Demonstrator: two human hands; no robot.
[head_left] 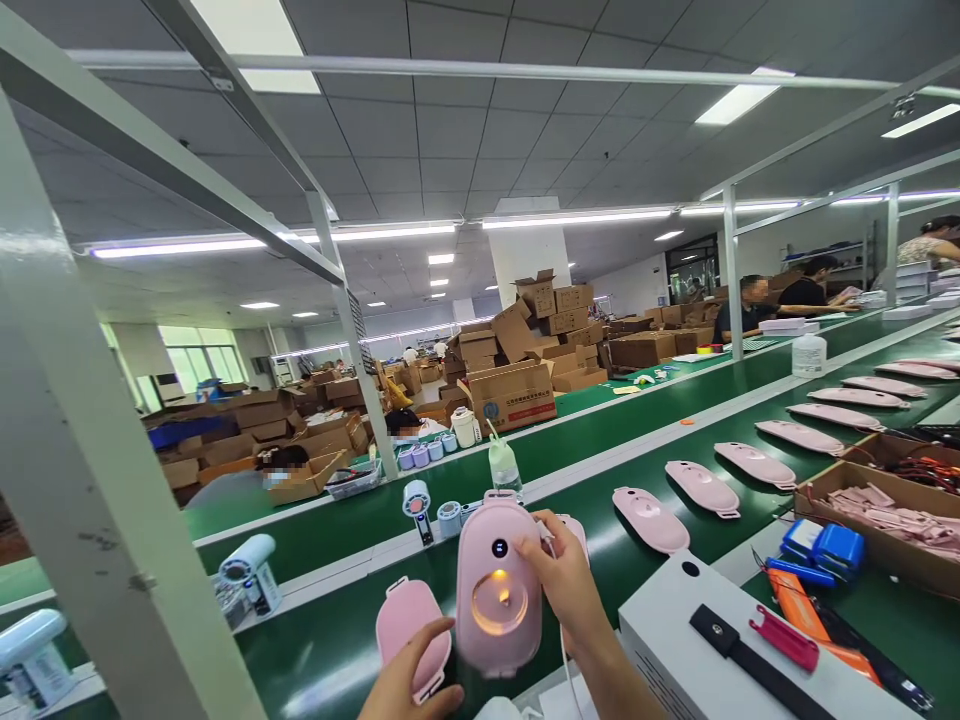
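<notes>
My right hand (564, 588) holds up a pink oval device (498, 585) whose round window glows orange, with a small lit button above it. A thin white cable (564, 655) hangs from its right side, under my fingers. My left hand (411, 682) reaches up from the bottom edge and touches the device's lower left side, next to a pink shell (409, 622) that lies on the green conveyor belt (337, 640).
A row of pink shells (703, 486) runs along the belt to the right. A white box (720, 650) with a black strap, blue battery packs (821, 548) and cardboard trays (877, 505) sit at right. Small handheld fans (251, 572) and a grey frame post (90, 480) stand left. Other people work behind.
</notes>
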